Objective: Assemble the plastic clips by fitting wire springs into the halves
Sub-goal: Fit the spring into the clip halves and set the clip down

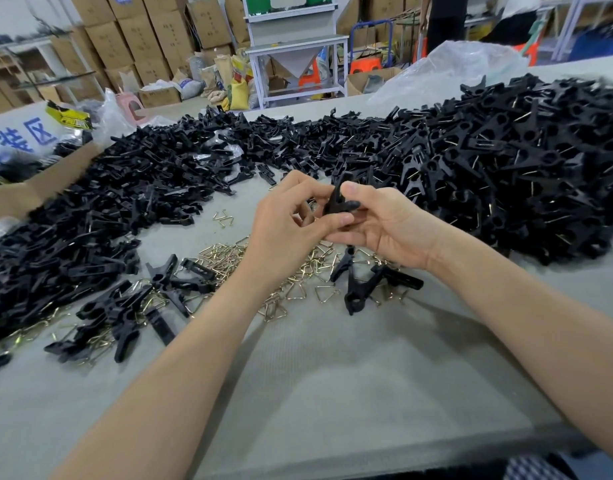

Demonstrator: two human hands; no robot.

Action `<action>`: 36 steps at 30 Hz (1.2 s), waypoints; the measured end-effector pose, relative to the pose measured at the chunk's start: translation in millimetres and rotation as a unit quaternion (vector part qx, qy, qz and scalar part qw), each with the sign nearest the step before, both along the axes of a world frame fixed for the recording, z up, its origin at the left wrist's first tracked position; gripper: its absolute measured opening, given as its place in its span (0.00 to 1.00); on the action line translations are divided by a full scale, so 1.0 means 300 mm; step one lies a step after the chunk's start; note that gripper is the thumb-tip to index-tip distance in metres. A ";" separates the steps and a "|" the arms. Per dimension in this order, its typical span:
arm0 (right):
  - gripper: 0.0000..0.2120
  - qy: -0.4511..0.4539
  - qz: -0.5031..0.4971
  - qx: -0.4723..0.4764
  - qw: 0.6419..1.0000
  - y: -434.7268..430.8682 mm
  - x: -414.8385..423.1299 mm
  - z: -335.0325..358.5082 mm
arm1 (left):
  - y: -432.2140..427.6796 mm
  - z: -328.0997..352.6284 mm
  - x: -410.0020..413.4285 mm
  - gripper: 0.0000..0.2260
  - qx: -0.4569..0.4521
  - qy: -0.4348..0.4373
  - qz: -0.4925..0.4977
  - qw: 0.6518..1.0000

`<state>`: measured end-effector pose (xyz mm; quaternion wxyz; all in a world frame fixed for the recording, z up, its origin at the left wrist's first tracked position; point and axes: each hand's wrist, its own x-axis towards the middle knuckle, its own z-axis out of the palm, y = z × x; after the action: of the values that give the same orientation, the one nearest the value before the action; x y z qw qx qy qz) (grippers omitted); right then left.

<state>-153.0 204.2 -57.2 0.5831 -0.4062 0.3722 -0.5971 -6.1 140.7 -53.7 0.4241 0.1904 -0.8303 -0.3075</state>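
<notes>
As seen from head cam, L hand (pixel 284 220) & R hand (pixel 384 223) both pinch one black clip (pixel 336 199) above the desk (pixel 333 375), wire springs (pixel 229 254) scattered beneath; halves (pixel 107 188) piled left, finished clips (pixel 523 161) right. Blue lettering on sign (pixel 24 136) at left reads "装区".

One view only — head-worn, wide-angle; it faces forward and down over the table (pixel 333 393) from its near edge; left hand (pixel 287 220) and right hand (pixel 388 226) sit close, mid-frame; stacked cartons (pixel 135 39) lie far off, left.
</notes>
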 end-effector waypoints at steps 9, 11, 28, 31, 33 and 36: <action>0.15 0.018 -0.034 -0.020 0.999 -0.002 0.006 -0.009 | -0.022 -0.010 0.009 0.15 -0.068 -0.010 -0.007 0.998; 0.16 0.039 -0.046 -0.027 0.998 0.000 0.006 -0.007 | -0.022 -0.008 0.010 0.14 -0.071 -0.011 -0.010 0.997; 0.09 0.065 -0.002 -0.042 0.997 0.003 -0.019 -0.009 | -0.016 0.008 0.013 0.13 -0.186 -0.032 -0.003 0.982; 0.10 0.046 0.006 -0.025 0.999 0.004 -0.018 -0.002 | -0.018 0.005 0.013 0.13 -0.200 -0.045 0.020 0.979; 0.10 0.048 0.011 -0.022 0.999 0.006 -0.019 0.004 | -0.021 0.001 0.012 0.14 -0.208 -0.062 0.033 0.976; 0.08 0.074 -0.005 -0.032 0.997 0.008 -0.031 0.015 | -0.020 0.004 0.017 0.17 -0.215 -0.085 0.041 0.972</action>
<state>-162.3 206.6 -52.7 0.5377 -0.4662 0.3972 -0.5795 -1.1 134.6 -52.4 0.3954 0.1543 -0.9013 -0.0864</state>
